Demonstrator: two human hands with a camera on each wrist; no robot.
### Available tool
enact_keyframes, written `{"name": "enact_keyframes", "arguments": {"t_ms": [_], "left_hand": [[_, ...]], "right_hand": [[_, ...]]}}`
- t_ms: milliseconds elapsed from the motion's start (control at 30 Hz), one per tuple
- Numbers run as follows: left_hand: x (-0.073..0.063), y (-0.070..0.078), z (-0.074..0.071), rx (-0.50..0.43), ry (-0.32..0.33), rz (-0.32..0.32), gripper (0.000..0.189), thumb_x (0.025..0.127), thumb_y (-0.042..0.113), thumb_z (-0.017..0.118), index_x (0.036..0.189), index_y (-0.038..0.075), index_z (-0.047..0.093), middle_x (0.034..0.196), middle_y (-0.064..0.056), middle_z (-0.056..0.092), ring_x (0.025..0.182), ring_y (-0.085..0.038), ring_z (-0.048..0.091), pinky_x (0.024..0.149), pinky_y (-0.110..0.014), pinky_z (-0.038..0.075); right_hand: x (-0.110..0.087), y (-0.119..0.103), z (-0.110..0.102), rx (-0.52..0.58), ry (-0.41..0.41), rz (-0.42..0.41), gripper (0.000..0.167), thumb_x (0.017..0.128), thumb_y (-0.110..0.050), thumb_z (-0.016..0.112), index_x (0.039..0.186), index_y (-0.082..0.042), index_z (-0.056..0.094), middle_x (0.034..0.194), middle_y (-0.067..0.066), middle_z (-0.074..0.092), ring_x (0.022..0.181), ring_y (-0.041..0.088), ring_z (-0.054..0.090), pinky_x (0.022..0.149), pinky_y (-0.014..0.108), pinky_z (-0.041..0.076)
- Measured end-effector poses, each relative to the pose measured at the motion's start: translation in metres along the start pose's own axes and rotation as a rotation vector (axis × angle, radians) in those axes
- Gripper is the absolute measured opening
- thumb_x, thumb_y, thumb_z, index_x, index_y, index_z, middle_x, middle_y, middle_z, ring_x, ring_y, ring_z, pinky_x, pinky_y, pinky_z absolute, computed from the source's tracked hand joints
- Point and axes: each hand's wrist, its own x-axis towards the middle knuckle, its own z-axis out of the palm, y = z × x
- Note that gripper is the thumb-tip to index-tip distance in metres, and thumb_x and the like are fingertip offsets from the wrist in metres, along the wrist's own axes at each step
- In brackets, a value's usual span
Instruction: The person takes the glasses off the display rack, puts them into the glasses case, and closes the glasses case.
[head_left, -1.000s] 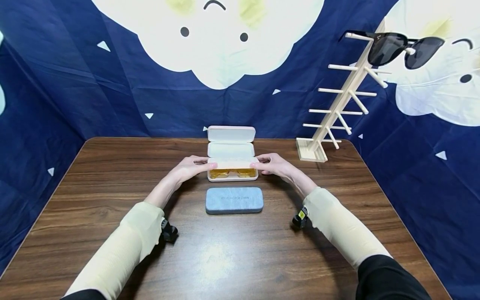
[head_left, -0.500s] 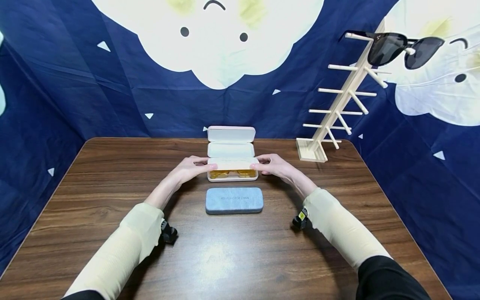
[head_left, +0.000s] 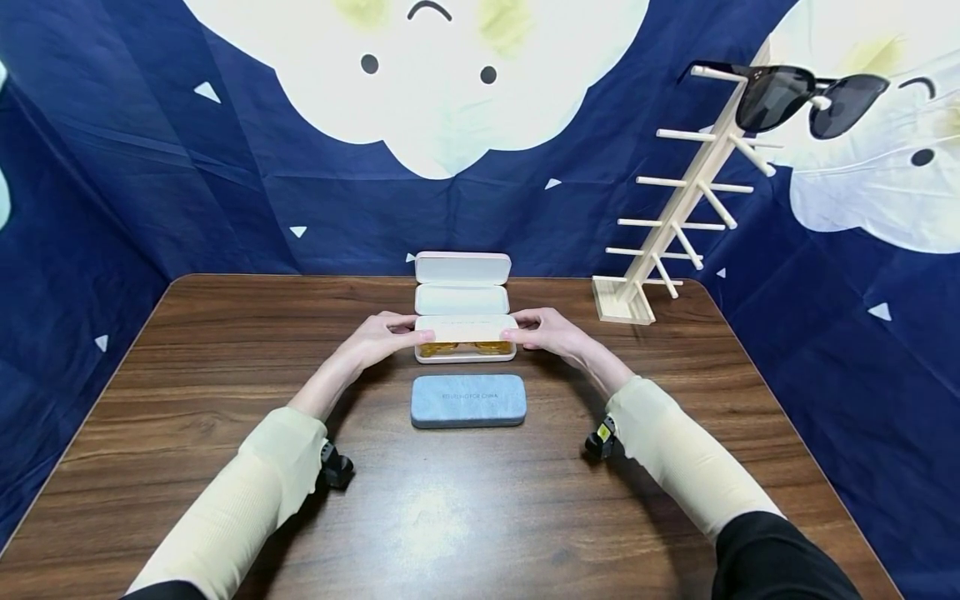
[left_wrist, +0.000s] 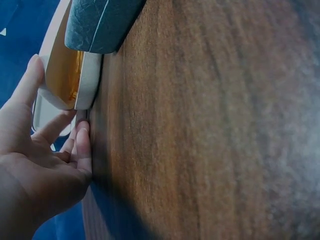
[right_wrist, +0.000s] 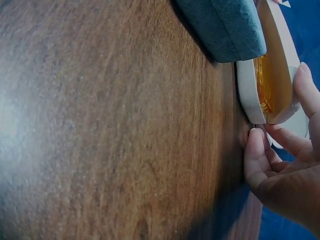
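Note:
A pale glasses case lies partly open near the back of the table, with yellow-tinted glasses inside. My left hand holds the left end of its lid, thumb on the lid and fingers by the hinge side. At the opposite end, my right hand grips the lid the same way. In the left wrist view the thumb lies against the lid above the amber lenses. Directly behind stands a second pale case, wide open. A closed blue glasses case lies in front.
A wooden glasses rack stands at the back right corner, with black sunglasses on its top pegs. The brown wooden table reaches a blue cloth backdrop with white clouds.
The lid of the case in my hands has tilted slightly further down over the yellow glasses. Both hands stay in almost the same place; the other things have not moved.

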Motion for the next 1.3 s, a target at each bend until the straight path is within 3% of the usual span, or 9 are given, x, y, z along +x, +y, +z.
{"name": "enact_keyframes", "arguments": {"t_ms": [800, 1300], "left_hand": [[-0.0002, -0.0036, 0.0057, 0.027, 0.040, 0.036, 0.090, 0.082, 0.068, 0.075, 0.154, 0.021, 0.049, 0.155, -0.011, 0.044, 0.141, -0.029, 0.045, 0.120, -0.051, 0.037], [-0.0017, -0.0061, 0.0076, 0.061, 0.062, 0.076, 0.087, 0.083, 0.061, 0.078, 0.153, 0.017, 0.051, 0.158, -0.012, 0.043, 0.149, -0.032, 0.038, 0.125, -0.052, 0.029]], "right_hand": [[-0.0028, 0.0018, 0.0007, -0.056, 0.005, -0.053, 0.042, 0.094, -0.024, 0.076, 0.129, -0.004, 0.067, 0.099, -0.002, 0.066, 0.087, 0.009, 0.057, 0.076, 0.020, 0.048], [-0.0051, 0.0036, 0.0031, -0.086, 0.030, -0.085, 0.043, 0.091, -0.019, 0.079, 0.130, -0.003, 0.068, 0.097, 0.000, 0.068, 0.090, 0.010, 0.058, 0.083, 0.020, 0.046]]}}
